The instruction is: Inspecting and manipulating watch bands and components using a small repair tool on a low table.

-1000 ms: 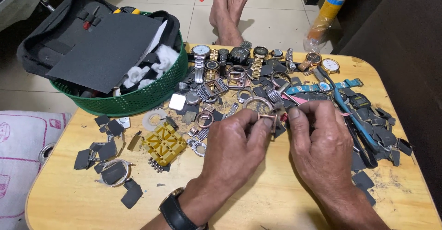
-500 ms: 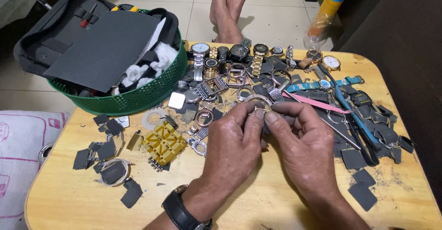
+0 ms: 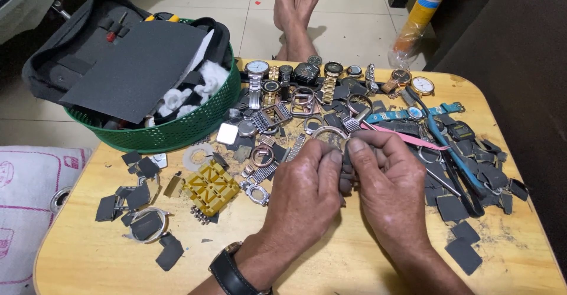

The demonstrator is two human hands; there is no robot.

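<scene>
Both hands meet over mid bench: left hand [image 3: 307, 186] & right hand [image 3: 387, 183] w/ fingers curled in, thumbs & forefingers pinched on a small dark watch part [image 3: 346, 158] between them; can't tell exactly what it is, mostly hidden. Black wristwatch [image 3: 227, 271] on left wrist. Just beyond fingertips, toward far edge, a heap of watches & metal cases [image 3: 307, 97], silver ring case [image 3: 328, 133] touching the fingers. Pink strap [image 3: 401, 137] & blue strap [image 3: 407, 113] lie toward right edge, w/ dark flat scraps [image 3: 466, 253] near right corner. Yellow case holder [image 3: 211, 187] left of hands; more scraps [image 3: 139, 197] near left edge. Green basket [image 3: 177, 131] w/ black pouch [image 3: 133, 64] at far left corner
</scene>
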